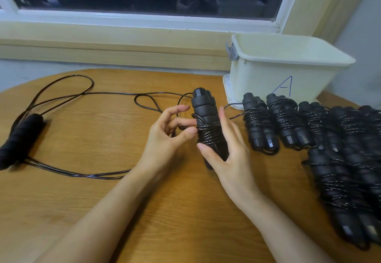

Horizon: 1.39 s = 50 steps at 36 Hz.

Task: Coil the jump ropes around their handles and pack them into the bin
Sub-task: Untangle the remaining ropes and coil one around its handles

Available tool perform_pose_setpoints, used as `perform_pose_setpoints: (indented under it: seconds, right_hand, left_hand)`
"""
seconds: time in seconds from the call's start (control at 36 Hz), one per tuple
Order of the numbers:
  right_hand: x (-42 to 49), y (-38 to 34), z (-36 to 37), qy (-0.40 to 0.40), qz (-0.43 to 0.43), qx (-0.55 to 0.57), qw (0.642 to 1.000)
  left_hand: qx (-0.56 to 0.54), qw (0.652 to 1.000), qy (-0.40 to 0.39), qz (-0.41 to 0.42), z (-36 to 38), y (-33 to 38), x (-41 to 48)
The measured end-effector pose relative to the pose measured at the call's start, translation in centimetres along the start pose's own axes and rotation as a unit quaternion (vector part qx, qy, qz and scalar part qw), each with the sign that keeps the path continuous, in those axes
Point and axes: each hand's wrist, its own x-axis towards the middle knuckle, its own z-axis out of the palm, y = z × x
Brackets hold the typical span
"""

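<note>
Two handles [203,108], half wound, sit above mid-counter [103,201]: the right hand [231,159] grips them, the left hand [165,137] pinches the rope [123,93] at the coils. Slack there could loosen the wraps, and the trailing rope may snag the unwound handles [20,137].

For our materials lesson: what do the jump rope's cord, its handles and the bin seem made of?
Cord: likely plastic-coated, glossy black with bright highlights. Handles: probably foam or rubber, matte and ridged. Bin: plastic, smooth cream, moulded rim and clip.
</note>
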Motion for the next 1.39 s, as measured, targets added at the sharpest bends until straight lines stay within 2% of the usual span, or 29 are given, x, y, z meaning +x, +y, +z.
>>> perform_pose_setpoints:
  seconds: [0.31, 0.53, 0.64, 0.72, 0.86, 0.97, 1.17, 1.39]
  right_hand:
    - [-0.1, 0.0, -0.2, -0.031, -0.013, 0.082, 0.996]
    - [-0.2, -0.3, -0.3, -0.089, 0.019, 0.146, 0.985]
    - [-0.3, -0.1, -0.2, -0.087, 0.018, 0.088, 0.992]
    - [-0.3, -0.3, 0.1, -0.044, 0.013, 0.036, 0.998]
    - [-0.5, 0.1, 0.9, -0.026, -0.027, -0.074, 0.997]
    - [-0.5, 0.5, 1.0, -0.016, -0.039, -0.093, 0.995]
    - [0.2, 0.6, -0.2, -0.061, 0.008, 0.026, 0.998]
    - [0.6, 0.2, -1.3, -0.102, 0.031, 0.157, 0.982]
  left_hand:
    - [-0.08, 0.997, 0.001, -0.02, 0.4, 0.1, -0.1]
    - [-0.012, 0.995, -0.072, -0.066, -0.2, 0.2, -0.1]
    - [-0.014, 0.996, -0.053, -0.072, -0.2, 0.3, -0.3]
    - [-0.001, 0.997, -0.037, -0.071, 0.3, 0.2, -0.3]
    - [-0.015, 0.998, 0.026, -0.057, 1.2, 0.3, -0.5]
    - [-0.004, 0.997, 0.03, -0.066, 0.9, 0.0, -0.5]
    - [-0.001, 0.999, 0.03, -0.037, 0.4, 0.6, -0.3]
    - [-0.027, 0.999, 0.009, -0.024, 0.0, 1.0, -0.2]
